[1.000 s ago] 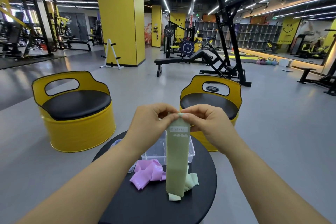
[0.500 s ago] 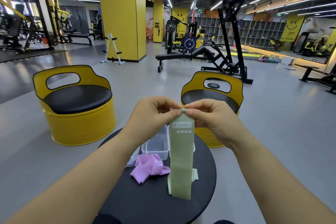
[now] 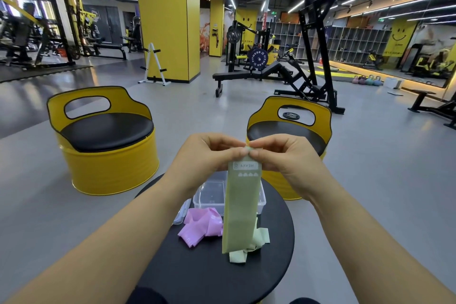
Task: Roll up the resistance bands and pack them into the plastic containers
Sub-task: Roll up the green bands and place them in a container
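On green band [image 3: 238, 207], inverted "HEAVY" label [image 3: 245, 166]

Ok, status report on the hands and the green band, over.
Left hand and right hand both pinch top edge of green band, hanging unrolled. Pink band loose on table. Clear container open, unobstructed.

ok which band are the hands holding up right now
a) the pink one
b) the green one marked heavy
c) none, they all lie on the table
b: the left hand and right hand pinch the top end of the green band, while the pink band lies crumpled on the table.
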